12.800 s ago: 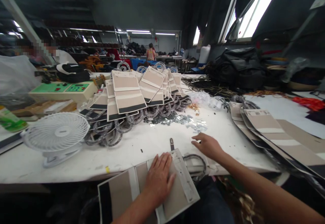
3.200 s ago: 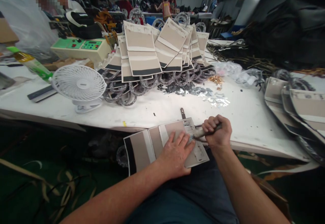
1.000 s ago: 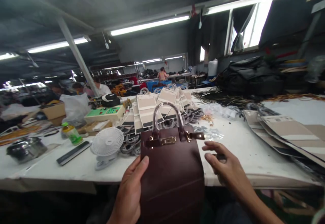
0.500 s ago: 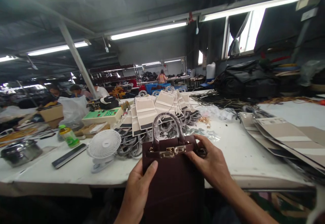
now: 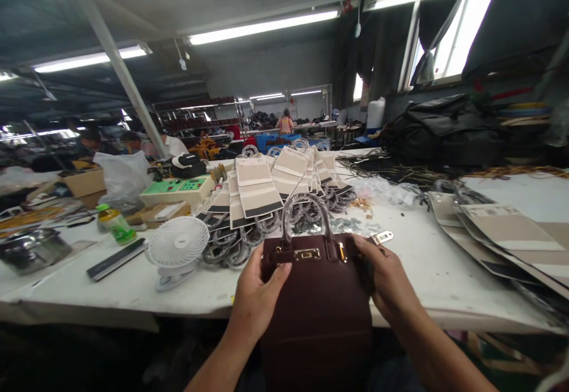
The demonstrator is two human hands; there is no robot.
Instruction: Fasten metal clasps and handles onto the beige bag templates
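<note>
A dark maroon handbag panel [image 5: 317, 303] hangs upright in front of me, its lower part dropping below the table edge. Clear film wraps its arched handle [image 5: 306, 202]. Gold-coloured hardware shows along the top, including a clasp plate [image 5: 307, 254]. My left hand [image 5: 258, 294] is closed on the upper left side, thumb on the front. At the upper right corner, my right hand [image 5: 389, 276] is closed round the edge; its fingers behind are hidden. Past that hand sticks out a strap end with a metal plate [image 5: 383, 237].
A white fan [image 5: 178, 242] stands on the white table [image 5: 413, 261], beside a dark flat bar [image 5: 116, 260], a bottle [image 5: 116, 224] and a metal pot [image 5: 33, 249]. Beige panels with wrapped handles [image 5: 255, 187] are heaped ahead; more panels [image 5: 511, 226] lie right. People sit far left.
The strap with its metal plate, which lay across the bag's front, now points out to the right, leaving the clasp plate uncovered. The bag and both hands have shifted slightly right in view.
</note>
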